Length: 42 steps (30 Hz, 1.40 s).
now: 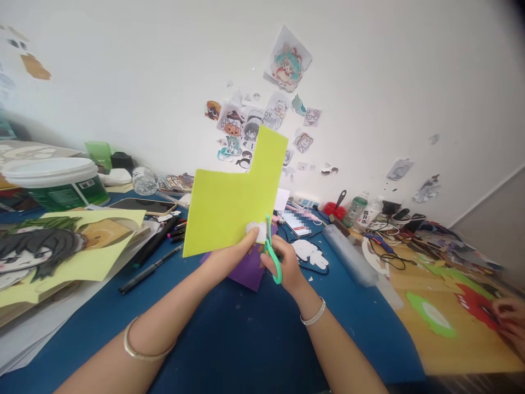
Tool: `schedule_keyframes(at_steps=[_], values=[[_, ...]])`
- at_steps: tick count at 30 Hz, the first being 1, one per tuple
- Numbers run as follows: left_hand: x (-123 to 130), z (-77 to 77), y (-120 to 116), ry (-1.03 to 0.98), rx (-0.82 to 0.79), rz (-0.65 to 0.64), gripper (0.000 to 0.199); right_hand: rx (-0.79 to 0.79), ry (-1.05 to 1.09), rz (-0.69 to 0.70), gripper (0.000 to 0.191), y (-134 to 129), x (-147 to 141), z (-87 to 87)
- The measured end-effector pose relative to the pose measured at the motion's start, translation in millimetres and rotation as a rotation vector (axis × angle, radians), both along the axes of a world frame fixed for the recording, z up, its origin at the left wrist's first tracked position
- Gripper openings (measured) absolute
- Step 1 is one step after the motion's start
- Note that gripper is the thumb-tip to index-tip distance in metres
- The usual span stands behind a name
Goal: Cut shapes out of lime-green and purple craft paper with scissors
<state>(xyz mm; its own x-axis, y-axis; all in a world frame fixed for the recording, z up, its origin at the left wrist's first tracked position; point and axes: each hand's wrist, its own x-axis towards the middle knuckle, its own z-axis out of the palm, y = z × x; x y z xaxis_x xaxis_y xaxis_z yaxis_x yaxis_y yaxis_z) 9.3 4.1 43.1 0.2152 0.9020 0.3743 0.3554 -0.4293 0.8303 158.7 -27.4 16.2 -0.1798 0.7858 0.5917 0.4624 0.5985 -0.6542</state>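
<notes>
Head view: left hand (246,245) pinches the yellow-green sheet (229,205) and a white piece (256,229) at its lower right corner, raised above the worktop (241,350); right hand (289,262), fingers curled, grips green scissors (278,272), blades at the sheet's edge. Purple paper (248,276) lies behind the hands, partly hidden; pens (151,269) left, clear roll (348,254) right. Blue worktop shows between the forearms, meeting wood (443,350) at right.

Left hand (241,247) pinching a yellow-green sheet (229,205) with a white paper piece (261,235), right hand (287,261) gripping green scissors (269,247) at the sheet's lower right, purple sheet (248,274) on a blue mat (250,339), cartoon drawings (288,64) across a white wall (164,82).
</notes>
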Motion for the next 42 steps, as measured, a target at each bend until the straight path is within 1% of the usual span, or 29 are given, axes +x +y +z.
schedule_keyframes(at_steps=[2,3,7,10,13,19,25,31,36,42], values=[[0,2.6,0,0.008,-0.032,0.032,0.037,0.0,-0.01,0.014,0.028,0,1,0.1],[-1,4.4,-1,0.017,-0.046,0.026,0.037,0.0,-0.012,0.019,0.027,0,2,-0.1],[-6,13.0,-3,0.066,-0.068,-0.086,0.041,0.004,-0.015,0.02,0.029,0,3,-2.0],[-8,16.7,-5,0.076,-0.09,-0.121,0.042,0.008,-0.017,0.028,0.032,1,3,-2.5],[-9,16.9,-4,0.076,-0.108,-0.14,0.042,0.007,-0.027,0.039,0.032,0,3,-1.6],[-13,15.7,1,0.111,-0.069,-0.175,0.044,0.006,-0.041,0.051,0.028,0,3,0.8],[-15,16.4,2,0.125,-0.075,-0.207,0.046,-0.006,-0.047,0.053,0.026,-1,3,2.0],[-15,16.9,2,0.117,-0.067,-0.2,0.045,-0.02,-0.046,0.022,0.025,0,3,-0.3],[-12,16.1,2,0.108,-0.038,-0.196,0.045,-0.004,0.003,0.024,0.025,2,2,-1.2],[-7,12.0,0,0.059,-0.027,-0.145,0.043,0.007,0.016,0.032,0.025,0,1,-0.6]])
